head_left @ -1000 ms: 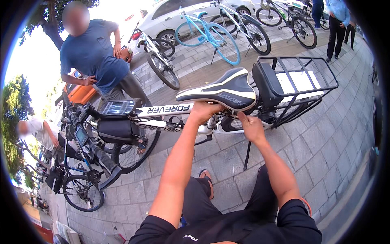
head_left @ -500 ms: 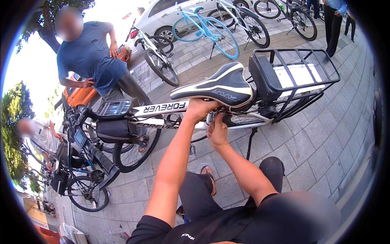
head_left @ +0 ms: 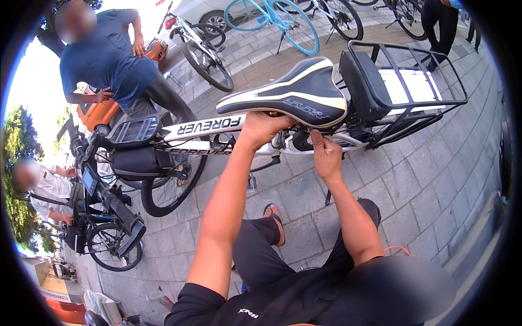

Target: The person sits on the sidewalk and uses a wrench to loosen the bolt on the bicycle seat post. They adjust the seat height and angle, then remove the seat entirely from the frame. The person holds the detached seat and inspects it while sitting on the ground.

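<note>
A black bicycle saddle (head_left: 296, 96) with cream stripes sits on a white-framed bicycle (head_left: 202, 127) in front of me. My left hand (head_left: 265, 129) reaches up under the saddle's middle and is closed on its underside, its fingertips hidden beneath. To the right of it, my right hand (head_left: 328, 156) is below the saddle's rear, fingers curled in and thumb pointing up. Whatever those fingers hold, if anything, is hidden. Behind the saddle stand a black battery case (head_left: 361, 87) and a black rear rack (head_left: 421, 100).
A black frame bag (head_left: 141, 163) hangs near the handlebar. At left a person in a blue shirt (head_left: 111, 60) stands beside the bicycle, and another person in a light shirt (head_left: 53, 185) is farther off. A light blue bicycle (head_left: 283, 24) is parked at the back on grey paving (head_left: 413, 190).
My right hand has moved right, from the seat post area to below the saddle's rear. The left hand stays under the saddle. The whole view has shifted a little.
</note>
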Action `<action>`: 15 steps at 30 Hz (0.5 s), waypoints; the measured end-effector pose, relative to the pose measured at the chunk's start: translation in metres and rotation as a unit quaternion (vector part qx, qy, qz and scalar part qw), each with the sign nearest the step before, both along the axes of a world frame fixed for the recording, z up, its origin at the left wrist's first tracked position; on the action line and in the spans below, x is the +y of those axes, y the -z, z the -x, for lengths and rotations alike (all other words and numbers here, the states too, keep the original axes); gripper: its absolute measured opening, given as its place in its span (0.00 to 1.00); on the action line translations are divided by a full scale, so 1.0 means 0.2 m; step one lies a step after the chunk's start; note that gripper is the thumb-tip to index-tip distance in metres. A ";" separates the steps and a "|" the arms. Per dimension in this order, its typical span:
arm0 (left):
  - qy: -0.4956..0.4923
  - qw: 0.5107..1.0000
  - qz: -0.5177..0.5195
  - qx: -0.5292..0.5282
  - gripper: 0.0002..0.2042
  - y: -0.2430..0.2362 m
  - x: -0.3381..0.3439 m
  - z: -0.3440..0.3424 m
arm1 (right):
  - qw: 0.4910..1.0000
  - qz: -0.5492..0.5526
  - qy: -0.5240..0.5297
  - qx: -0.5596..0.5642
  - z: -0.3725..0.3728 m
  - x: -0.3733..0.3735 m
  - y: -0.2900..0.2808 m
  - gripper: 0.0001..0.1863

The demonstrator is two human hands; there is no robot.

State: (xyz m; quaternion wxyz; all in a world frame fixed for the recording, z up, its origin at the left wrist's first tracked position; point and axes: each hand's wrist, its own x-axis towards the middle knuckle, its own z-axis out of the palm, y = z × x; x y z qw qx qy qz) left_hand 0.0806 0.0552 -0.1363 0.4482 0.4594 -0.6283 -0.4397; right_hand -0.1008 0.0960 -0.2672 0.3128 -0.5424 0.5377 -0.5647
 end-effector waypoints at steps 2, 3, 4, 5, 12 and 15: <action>0.003 1.000 -0.016 0.024 0.16 0.01 0.02 -0.04 | 0.997 0.004 -0.022 -0.067 -0.09 0.02 0.06 0.39; 0.004 0.999 -0.020 0.033 0.16 -0.01 0.01 -0.02 | 0.995 0.021 -0.027 -0.094 -0.12 -0.01 0.05 0.40; -0.005 1.000 0.003 0.019 0.16 0.01 0.00 -0.02 | 0.992 -0.007 -0.029 -0.123 -0.20 -0.02 0.11 0.40; 0.007 1.000 0.001 0.015 0.17 0.02 -0.02 0.00 | 0.988 -0.029 -0.030 -0.148 -0.29 -0.02 0.17 0.40; -0.013 0.999 -0.021 0.022 0.23 -0.03 -0.02 0.00 | 0.927 -0.088 -0.192 -0.310 -0.31 -0.09 0.20 0.40; 0.004 0.999 0.015 0.036 0.22 0.00 -0.05 -0.05 | 0.987 -0.050 -0.143 -0.050 0.02 -0.13 0.06 0.41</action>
